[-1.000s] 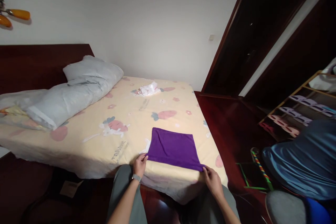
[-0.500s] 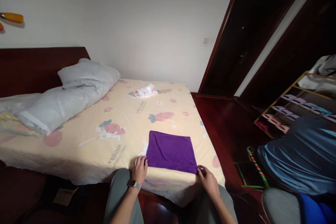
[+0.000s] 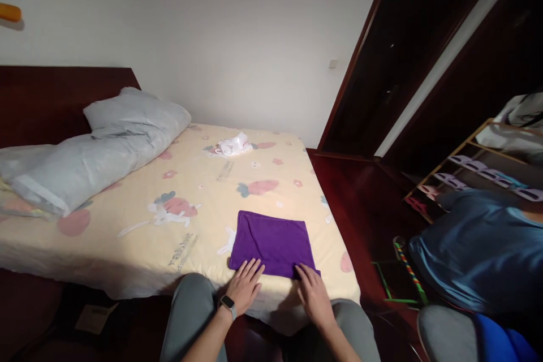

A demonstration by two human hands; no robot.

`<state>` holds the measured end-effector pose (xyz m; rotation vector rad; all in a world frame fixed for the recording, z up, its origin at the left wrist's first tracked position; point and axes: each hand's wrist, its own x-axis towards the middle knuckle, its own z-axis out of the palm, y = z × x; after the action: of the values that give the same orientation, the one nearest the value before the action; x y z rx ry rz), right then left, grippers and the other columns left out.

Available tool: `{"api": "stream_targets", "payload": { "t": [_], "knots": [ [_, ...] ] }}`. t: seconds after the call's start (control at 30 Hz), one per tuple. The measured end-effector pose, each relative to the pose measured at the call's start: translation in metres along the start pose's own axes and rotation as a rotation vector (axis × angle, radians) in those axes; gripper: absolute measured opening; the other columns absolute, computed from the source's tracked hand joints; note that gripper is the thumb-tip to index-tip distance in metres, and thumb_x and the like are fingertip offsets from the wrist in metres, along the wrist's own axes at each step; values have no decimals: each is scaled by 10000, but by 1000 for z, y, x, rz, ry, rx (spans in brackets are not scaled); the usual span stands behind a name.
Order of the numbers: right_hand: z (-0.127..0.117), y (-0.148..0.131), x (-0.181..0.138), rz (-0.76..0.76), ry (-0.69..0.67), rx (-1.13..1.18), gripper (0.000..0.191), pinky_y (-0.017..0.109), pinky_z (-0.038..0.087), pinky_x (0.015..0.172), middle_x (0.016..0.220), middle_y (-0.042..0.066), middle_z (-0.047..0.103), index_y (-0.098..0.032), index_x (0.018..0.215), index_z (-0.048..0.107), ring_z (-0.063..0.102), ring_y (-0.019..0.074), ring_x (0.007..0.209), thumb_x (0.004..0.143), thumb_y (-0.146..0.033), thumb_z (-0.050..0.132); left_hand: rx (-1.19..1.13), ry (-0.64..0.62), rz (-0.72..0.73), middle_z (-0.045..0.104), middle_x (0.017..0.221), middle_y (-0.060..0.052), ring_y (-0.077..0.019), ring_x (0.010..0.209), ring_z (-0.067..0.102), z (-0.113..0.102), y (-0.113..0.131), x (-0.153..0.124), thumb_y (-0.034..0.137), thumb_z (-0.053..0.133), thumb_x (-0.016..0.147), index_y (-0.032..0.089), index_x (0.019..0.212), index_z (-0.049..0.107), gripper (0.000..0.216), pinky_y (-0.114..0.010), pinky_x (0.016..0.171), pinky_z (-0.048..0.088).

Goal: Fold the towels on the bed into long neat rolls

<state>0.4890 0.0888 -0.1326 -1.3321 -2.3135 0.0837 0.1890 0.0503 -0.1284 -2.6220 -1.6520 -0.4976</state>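
Note:
A purple cloth (image 3: 274, 240) lies folded into a rough rectangle near the front edge of the bed (image 3: 203, 209), with a few creases on its left side. My left hand (image 3: 245, 287) rests flat on its lower left part, fingers stretched out. At the lower right, my right hand (image 3: 313, 294) touches the near edge of the cloth with its fingertips, the fingers extended and the thumb partly hidden.
A grey quilt (image 3: 123, 136) lies bunched at the bed's left by the dark headboard (image 3: 63, 102). A white plastic bag (image 3: 233, 145) sits farther back. To the right are a shoe rack (image 3: 462, 158) and a blue garment (image 3: 479, 249).
My left hand has shifted right onto the cloth and flattened. My right hand has moved left from the cloth's right corner along its near edge. The view has turned slightly.

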Motion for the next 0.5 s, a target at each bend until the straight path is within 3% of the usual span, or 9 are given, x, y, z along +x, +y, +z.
{"api": "stream_targets", "payload": {
  "t": [0.07,0.2,0.3,0.5],
  "knots": [
    [11,-21,3,-100,-92,22,572,484,370,1192,1565,53,462,-268,1551,389,436,291,1430,984,-318,443,-3,-4,-5,381,1630,-15,-215,1495,359,0,1,0,352,390,1043,307,1608,221,591,-467,1234,328],
    [22,-39,7,-96,-185,37,586,476,350,1219,1596,17,397,-291,1581,338,398,287,1460,1007,-375,420,-23,-14,-9,403,1619,-23,-212,1492,366,-4,2,1,340,396,1041,302,1602,248,582,-462,1233,329],
    [17,-25,5,-102,-206,18,564,449,368,1210,1597,2,382,-312,1578,339,411,263,1452,1018,-349,393,-29,-25,-27,438,1598,-22,-203,1476,396,-6,-7,0,312,362,1050,281,1582,312,535,-448,1227,343],
    [10,24,-7,-103,-195,-54,556,440,410,1173,1569,85,428,-195,1540,422,428,263,1441,992,-288,417,-32,-36,-96,526,1532,-37,-200,1423,478,-3,-39,-6,210,414,1011,251,1505,458,498,-422,1204,387]
  ]
}}
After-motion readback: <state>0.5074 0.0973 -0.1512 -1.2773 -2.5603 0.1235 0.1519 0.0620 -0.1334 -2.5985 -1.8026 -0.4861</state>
